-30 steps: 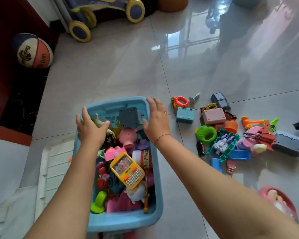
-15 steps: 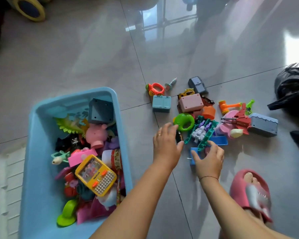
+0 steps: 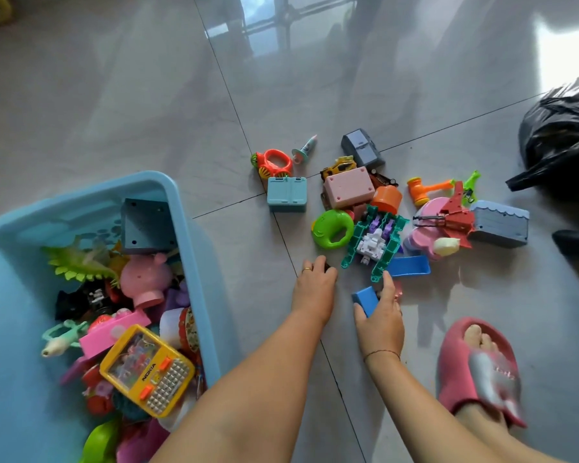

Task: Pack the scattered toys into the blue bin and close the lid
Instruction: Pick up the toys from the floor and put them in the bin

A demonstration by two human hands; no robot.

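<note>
The blue bin (image 3: 178,208) stands open at the left, filled with toys, among them a yellow toy phone (image 3: 147,370) and a pink pig (image 3: 144,277). To its right, scattered toys lie on the tiled floor: a teal box (image 3: 286,194), a pink box (image 3: 348,188), a green ring (image 3: 331,230), a green and white robot toy (image 3: 375,242) and a blue scoop (image 3: 410,265). My left hand (image 3: 315,287) is curled down over a small black toy car (image 3: 329,267). My right hand (image 3: 381,315) grips a blue block (image 3: 365,300) just off the floor.
Further right in the pile lie an orange hammer (image 3: 423,189), a red toy (image 3: 448,218) and a grey-blue box (image 3: 500,225). A black plastic bag (image 3: 562,135) sits at the right edge. My foot in a pink slipper (image 3: 478,369) stands next to my right hand.
Both hands left the bin and came down at the near edge of the toy pile. The left closed over the small black car and the right took hold of the blue block.
</note>
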